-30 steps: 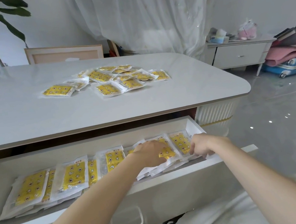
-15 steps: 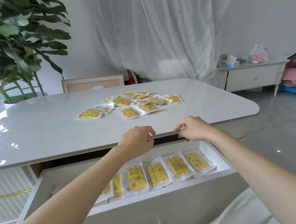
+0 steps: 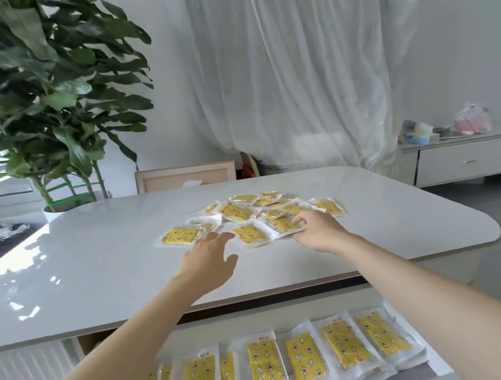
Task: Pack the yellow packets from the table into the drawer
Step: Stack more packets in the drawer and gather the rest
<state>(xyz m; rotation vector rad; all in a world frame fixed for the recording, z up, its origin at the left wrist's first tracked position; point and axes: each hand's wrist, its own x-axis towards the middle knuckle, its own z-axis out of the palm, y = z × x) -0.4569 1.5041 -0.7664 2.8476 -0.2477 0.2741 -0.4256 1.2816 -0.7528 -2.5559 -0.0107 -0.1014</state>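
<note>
- Since half a second ago, both your hands have left the drawer front and reached the loose pile of yellow packets on the table.
- Your left hand hovers spread and empty beside the leftmost packet.
- Your right hand touches a near packet; whether it pinches it, I cannot tell.
- Another row of packets fills the open drawer.
</note>
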